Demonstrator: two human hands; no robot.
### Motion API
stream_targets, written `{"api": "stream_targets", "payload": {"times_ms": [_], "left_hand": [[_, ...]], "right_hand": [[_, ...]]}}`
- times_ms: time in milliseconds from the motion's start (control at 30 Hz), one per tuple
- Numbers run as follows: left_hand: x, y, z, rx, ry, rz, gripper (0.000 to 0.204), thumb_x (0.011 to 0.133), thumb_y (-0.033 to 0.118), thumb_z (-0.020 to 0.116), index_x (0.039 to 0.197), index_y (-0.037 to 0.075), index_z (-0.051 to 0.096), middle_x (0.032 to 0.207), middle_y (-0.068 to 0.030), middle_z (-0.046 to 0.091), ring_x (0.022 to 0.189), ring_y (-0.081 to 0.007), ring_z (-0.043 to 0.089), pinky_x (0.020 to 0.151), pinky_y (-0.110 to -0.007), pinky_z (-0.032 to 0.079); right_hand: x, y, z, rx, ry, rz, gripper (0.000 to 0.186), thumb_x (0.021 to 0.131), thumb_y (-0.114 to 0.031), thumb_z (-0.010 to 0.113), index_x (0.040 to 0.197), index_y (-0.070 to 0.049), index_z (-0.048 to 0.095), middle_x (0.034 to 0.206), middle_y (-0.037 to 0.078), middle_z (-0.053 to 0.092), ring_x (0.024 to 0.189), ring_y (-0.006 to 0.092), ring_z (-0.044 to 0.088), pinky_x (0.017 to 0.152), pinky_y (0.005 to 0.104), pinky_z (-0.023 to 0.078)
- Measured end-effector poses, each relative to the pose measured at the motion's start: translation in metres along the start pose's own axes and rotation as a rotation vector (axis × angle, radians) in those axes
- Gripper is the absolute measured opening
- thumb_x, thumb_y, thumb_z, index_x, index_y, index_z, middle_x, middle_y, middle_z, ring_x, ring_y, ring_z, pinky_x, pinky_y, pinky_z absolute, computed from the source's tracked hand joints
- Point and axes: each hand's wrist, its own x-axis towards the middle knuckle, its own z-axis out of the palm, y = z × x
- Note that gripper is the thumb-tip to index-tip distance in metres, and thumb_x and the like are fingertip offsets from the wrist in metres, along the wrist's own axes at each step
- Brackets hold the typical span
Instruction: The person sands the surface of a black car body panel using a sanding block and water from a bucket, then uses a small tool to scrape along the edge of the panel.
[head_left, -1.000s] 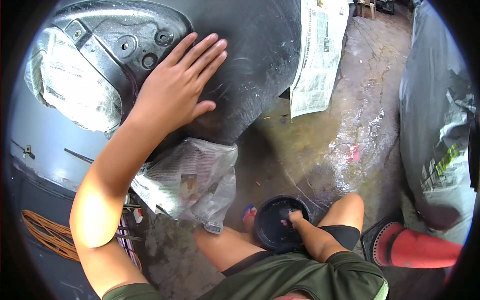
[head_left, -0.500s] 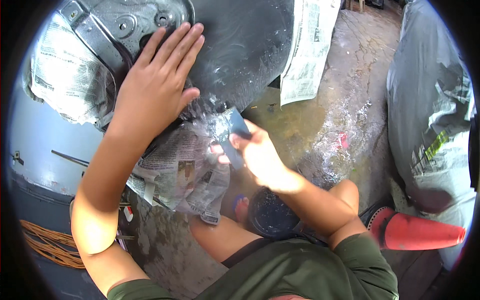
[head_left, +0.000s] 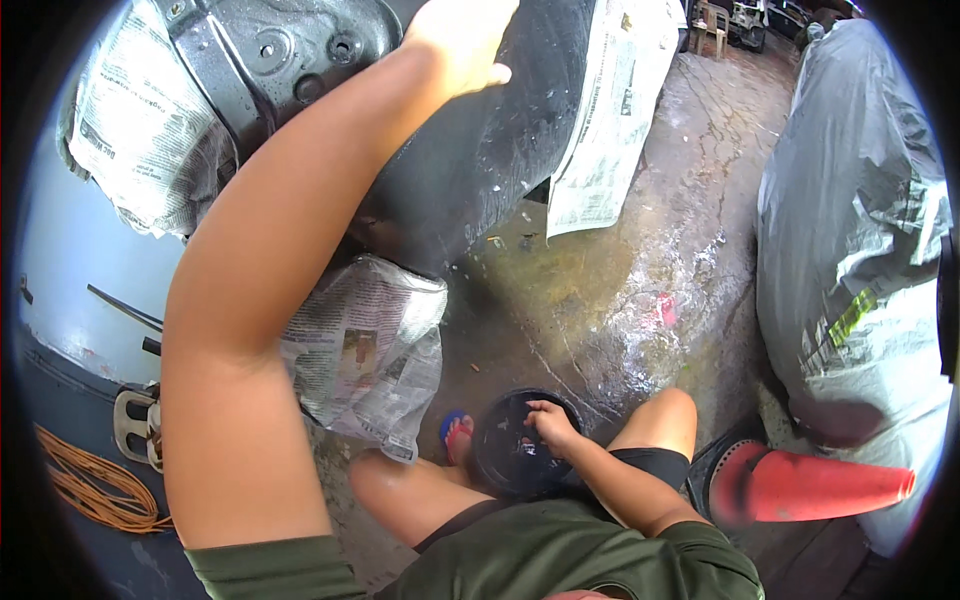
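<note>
1. Dark body panel (head_left: 500, 140) lies ahead of the person at the top of the view, its upper part cut off. The visible face slants down and leftward, tapering to a lower edge above the newspaper-and-plastic wrapping (head_left: 375, 345).
2. Left hand (head_left: 462, 42) is the nearer one, at full reach over the panel, thumb apart from the fingers and nothing seen in its grip. Whether the palm presses on the surface cannot be told.
3. Right hand (head_left: 548, 424) is well apart from the panel, over the black bucket (head_left: 490, 432) between the knees, fingers partly curled. I cannot tell whether they hold anything.
4. From that right hand, the panel lies forward and slightly left, past a stretch of wet floor (head_left: 600, 285); a newspaper sheet (head_left: 605, 150) hangs along the panel's right edge.
</note>
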Motion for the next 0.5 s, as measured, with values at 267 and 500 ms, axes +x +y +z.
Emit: {"api": "stream_targets", "payload": {"times_ms": [267, 500], "left_hand": [[-0.096, 0.07, 0.053, 0.16, -0.429, 0.788, 0.087, 0.091, 0.07, 0.06, 0.16, 0.018, 0.045, 0.173, -0.006, 0.029, 0.162, -0.0245, 0.016, 0.133, -0.053, 0.0], [-0.101, 0.013, 0.013, 0.049, -0.085, 0.268, 0.092, 0.08, 0.06, 0.075, 0.155, 0.014, 0.05, 0.167, -0.008, 0.038, 0.158, -0.0282, 0.025, 0.132, -0.051, 0.011]], "right_hand": [[0.019, 0.044, -0.011, -1.446, -0.006, -0.853, 0.052, 0.082, -0.005, 0.068, 0.132, -0.019, 0.071, 0.117, 0.015, 0.06, 0.116, 0.0346, 0.06, 0.09, 0.0461, 0.059], [0.053, 0.075, -0.011, -1.535, -0.223, -0.289, 0.056, 0.09, -0.014, 0.062, 0.146, -0.013, 0.06, 0.137, 0.025, 0.061, 0.124, 0.0388, 0.062, 0.101, 0.0462, 0.056]]}}
